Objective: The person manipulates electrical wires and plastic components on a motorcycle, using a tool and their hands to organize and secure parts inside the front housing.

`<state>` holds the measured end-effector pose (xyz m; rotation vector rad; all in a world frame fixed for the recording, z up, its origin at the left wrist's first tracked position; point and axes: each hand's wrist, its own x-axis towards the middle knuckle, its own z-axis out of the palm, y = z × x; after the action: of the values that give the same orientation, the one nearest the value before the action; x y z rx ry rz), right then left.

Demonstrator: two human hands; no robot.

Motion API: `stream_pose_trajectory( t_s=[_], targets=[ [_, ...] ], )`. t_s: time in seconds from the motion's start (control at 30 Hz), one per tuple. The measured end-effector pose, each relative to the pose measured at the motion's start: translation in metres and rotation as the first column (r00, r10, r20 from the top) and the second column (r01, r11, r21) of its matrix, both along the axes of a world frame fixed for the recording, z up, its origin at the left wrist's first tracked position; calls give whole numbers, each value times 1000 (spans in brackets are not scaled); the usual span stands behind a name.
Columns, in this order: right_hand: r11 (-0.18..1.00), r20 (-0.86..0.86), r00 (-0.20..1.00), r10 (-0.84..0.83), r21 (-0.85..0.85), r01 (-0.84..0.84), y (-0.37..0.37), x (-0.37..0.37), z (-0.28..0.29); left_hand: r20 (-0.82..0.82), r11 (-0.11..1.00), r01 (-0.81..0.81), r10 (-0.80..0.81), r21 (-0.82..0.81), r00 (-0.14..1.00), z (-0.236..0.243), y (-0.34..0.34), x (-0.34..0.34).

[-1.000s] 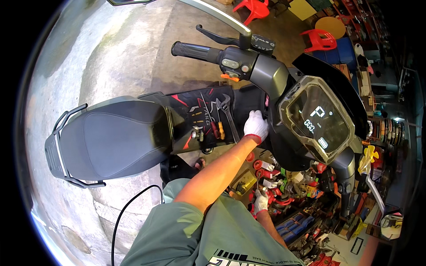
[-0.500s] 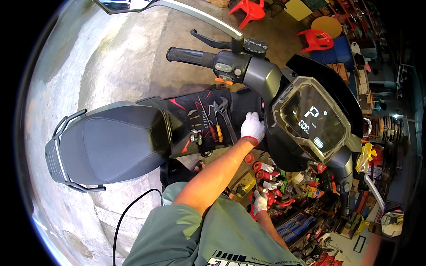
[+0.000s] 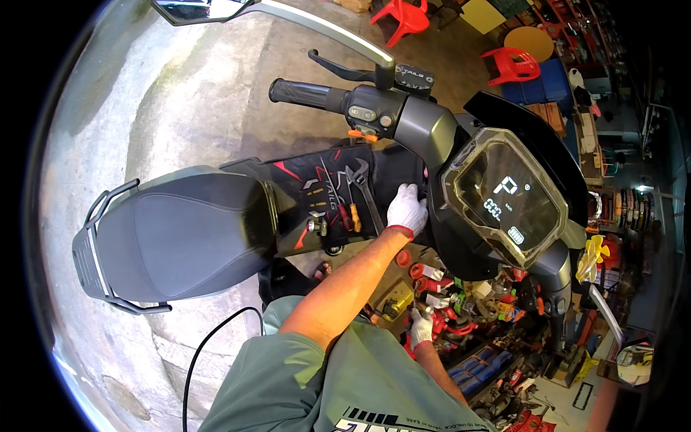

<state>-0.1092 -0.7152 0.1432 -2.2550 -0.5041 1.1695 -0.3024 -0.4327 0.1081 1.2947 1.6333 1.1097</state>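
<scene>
My left hand point(image 3: 407, 208), in a white glove with a red cuff, reaches to the dark inner front panel of a scooter. Its fingers are closed; whatever they hold is hidden. Lower down, beside the scooter's front, my gloved right hand point(image 3: 422, 327) has its fingers curled around something small that I cannot make out. Left of my left hand, an adjustable wrench point(image 3: 363, 191) lies on the footboard mat point(image 3: 295, 176). Next to it rest a red-handled screwdriver point(image 3: 345, 217), an orange-handled screwdriver point(image 3: 355, 217) and a metal piece with a red part point(image 3: 314, 226).
The grey seat point(image 3: 198, 234) stretches left, and the handlebar grip point(image 3: 306, 93) stands above the footboard. A lit dashboard point(image 3: 507, 198) sits right of my left hand. Cluttered tools and parts point(image 3: 461, 309) fill the lower right. A black cable point(image 3: 194, 363) hangs at lower left.
My left hand has shifted very slightly left at the panel, still closed. The right hand stays nearly where it was. The tools on the mat have not moved.
</scene>
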Motion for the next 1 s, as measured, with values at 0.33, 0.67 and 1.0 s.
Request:
stream_pose_trajectory(
  t_s=[0.33,0.67,1.0],
  targets=[
    [1000,21,1000,11,-26,-11,-2,3,5,186,980,-17,55,-198,981,56,-12,-33],
    [997,-6,997,76,-19,-76,3,6,3,179,977,-2,41,-213,983,69,-18,-37],
    [997,53,996,73,-35,-71,3,15,-1,215,977,26,20,-210,977,51,-11,-31]
  ],
)
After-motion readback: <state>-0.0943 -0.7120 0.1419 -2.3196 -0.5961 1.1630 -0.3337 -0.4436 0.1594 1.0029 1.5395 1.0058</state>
